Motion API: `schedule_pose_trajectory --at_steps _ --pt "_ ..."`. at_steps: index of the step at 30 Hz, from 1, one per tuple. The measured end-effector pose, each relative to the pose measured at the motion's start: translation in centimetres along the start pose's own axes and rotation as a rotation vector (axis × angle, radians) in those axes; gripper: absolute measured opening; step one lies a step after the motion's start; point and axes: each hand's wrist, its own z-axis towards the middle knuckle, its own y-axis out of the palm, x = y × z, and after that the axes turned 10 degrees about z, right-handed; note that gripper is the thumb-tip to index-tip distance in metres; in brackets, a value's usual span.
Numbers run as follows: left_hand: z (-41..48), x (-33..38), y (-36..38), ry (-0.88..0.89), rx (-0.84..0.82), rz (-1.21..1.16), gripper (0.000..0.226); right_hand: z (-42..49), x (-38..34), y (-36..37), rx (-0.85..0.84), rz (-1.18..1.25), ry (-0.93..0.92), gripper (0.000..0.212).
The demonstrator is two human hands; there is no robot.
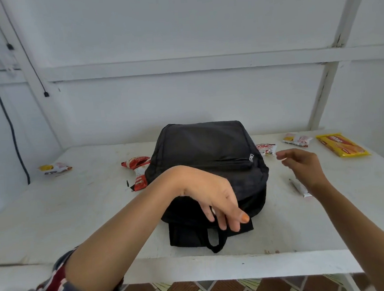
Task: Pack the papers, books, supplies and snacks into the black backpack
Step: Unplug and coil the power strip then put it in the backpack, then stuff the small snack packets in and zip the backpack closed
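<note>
White surface (pixel 76 211) carries everything, and I judge the packing is only beginning. At left lies a pale snack packet (pixel 55 168), then a red snack packet (pixel 137 172) just beside the black backpack (pixel 207 148). The backpack lies flat in the middle and looks zipped, so its contents are hidden. The left grip (pixel 216 203) hangs over its near end, fingers loose, pinching nothing. The right grip (pixel 300 166) hovers half-curled and empty near a small packet (pixel 266 149); a yellow biscuit pack (pixel 342 145) is farther right. The next move probably calls for opening the zip.

The left hand (pixel 216 201) hangs from a sharply bent wrist, its fingers drooping loosely downward, with the bare forearm reaching in from the near left. The right hand (pixel 303 166) hovers farther right, fingers loosely curled, holding nothing.
</note>
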Motion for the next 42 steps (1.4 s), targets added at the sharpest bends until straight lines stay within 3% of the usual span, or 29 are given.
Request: schedule_pose_trajectory --at_steps 1,3,5,6,9,13,19,25,36,42 --pt "-0.4 -0.1 0.0 0.052 0.092 -0.081 0.030 0.0 -0.4 0.4 -0.039 -0.010 -0.020 0.026" --pt "-0.8 -1.4 -0.1 0.094 0.452 -0.168 0.020 -0.2 -1.0 1.6 -0.137 -0.039 -0.056 0.025" --pt "0.0 -4.2 0.0 0.013 0.812 -0.092 0.018 -0.7 -1.2 3.0 -0.250 -0.088 -0.108 0.027" --pt "0.5 -5.7 0.3 -0.058 0.896 -0.035 0.027 -0.9 -1.1 3.7 -0.303 -0.135 -0.145 0.030" --pt "2.0 -9.5 1.9 -0.204 0.831 0.012 0.051 -1.3 -0.3 5.6 -0.406 -0.303 -0.242 0.038" --pt "3.3 -11.1 3.5 -0.218 0.815 0.067 0.059 -1.6 0.2 6.6 -0.427 -0.470 -0.288 0.044" --pt "2.9 -11.4 3.3 -0.155 0.870 0.059 0.047 -1.3 -1.1 6.7 -0.448 -0.485 -0.259 0.046" --pt "-0.7 -13.2 1.8 -0.177 1.118 -0.032 0.030 -0.6 -4.8 9.5 -0.493 -0.374 -0.306 0.046" --pt "-10.1 -23.6 2.0 -0.477 1.333 -0.039 0.028 0.8 -11.6 24.9 -0.742 -0.340 -0.422 0.048" --pt "-14.7 -33.6 1.6 -0.592 1.307 -0.133 0.032 2.4 -10.8 36.0 -0.767 -0.344 -0.254 0.053"
